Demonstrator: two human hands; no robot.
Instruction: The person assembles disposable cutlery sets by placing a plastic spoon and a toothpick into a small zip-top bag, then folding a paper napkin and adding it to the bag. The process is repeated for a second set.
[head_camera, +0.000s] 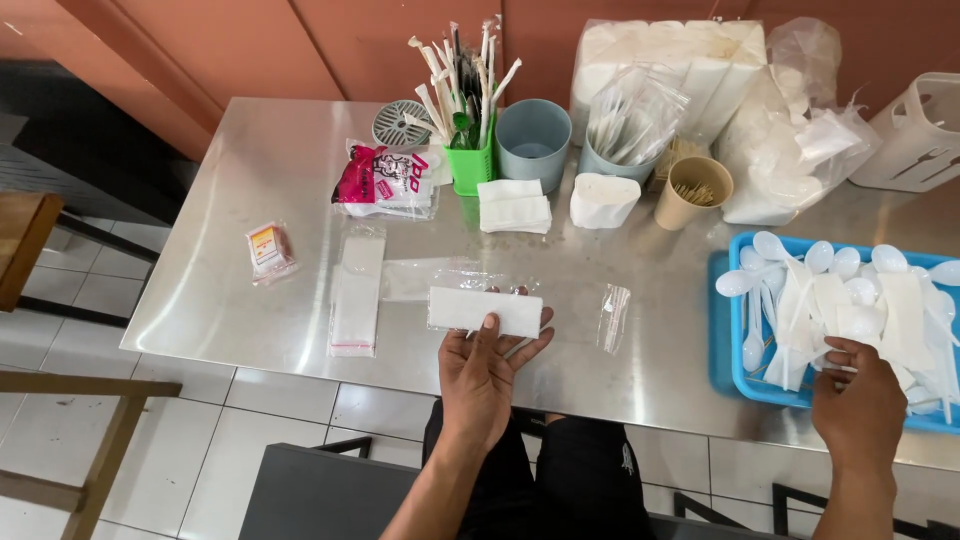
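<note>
Holding a folded white napkin (486, 311) flat at the table's (250, 200) near edge, the left hand (482, 375) keeps its grip pinched on it, fingers beneath and thumb at the front. At three o'clock from it, the right hand (858, 405) reaches into the blue tray (722, 345) of white plastic spoons (800, 262), fingertips closing on them; whether one is gripped I cannot tell. A clear sleeve (612, 317) lies between the two hands.
</note>
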